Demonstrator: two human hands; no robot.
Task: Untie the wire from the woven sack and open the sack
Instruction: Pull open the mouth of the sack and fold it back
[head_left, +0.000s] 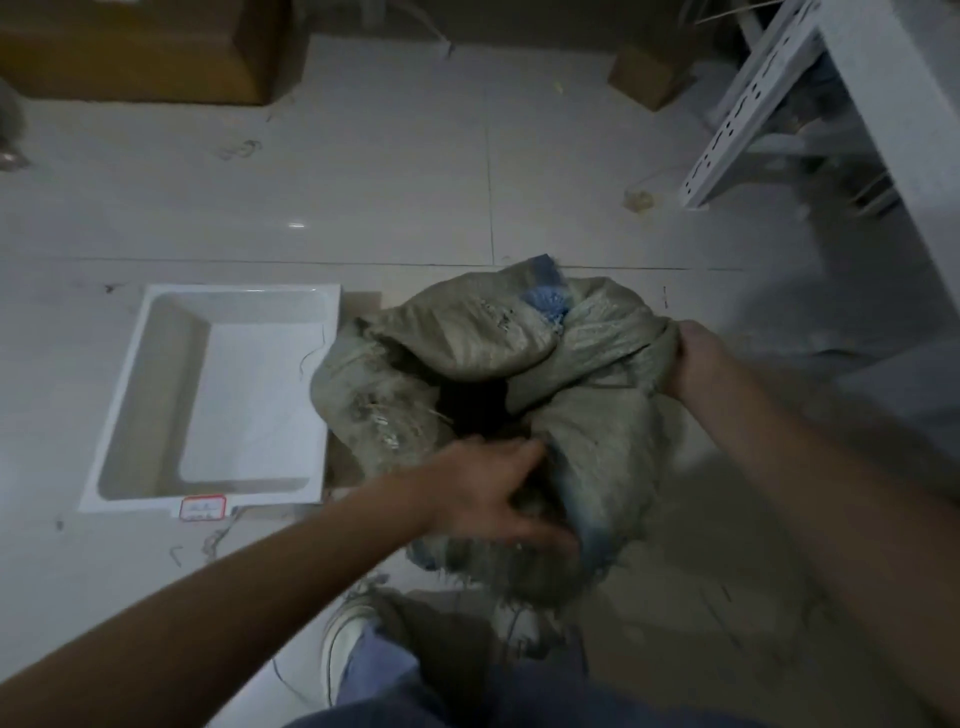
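A dirty grey-green woven sack (467, 332) stands on the tiled floor in the middle of the head view. Its mouth gapes as a dark hole at the centre, with a blue frayed edge at the far side. My left hand (498, 493) grips the near rim of the mouth, fingers curled over the cloth. At the right side, my right hand (691, 358) clutches a bunched fold of the rim. A thin dark wire (311, 353) lies across the right rim of the white tray, apart from the sack.
A white plastic tray (156, 395) with a red-edged label lies on the floor left of the sack. A cardboard box (135, 47) stands at the back left. A white perforated metal rack (769, 98) fills the back right. My shoe (348, 634) is just below the sack.
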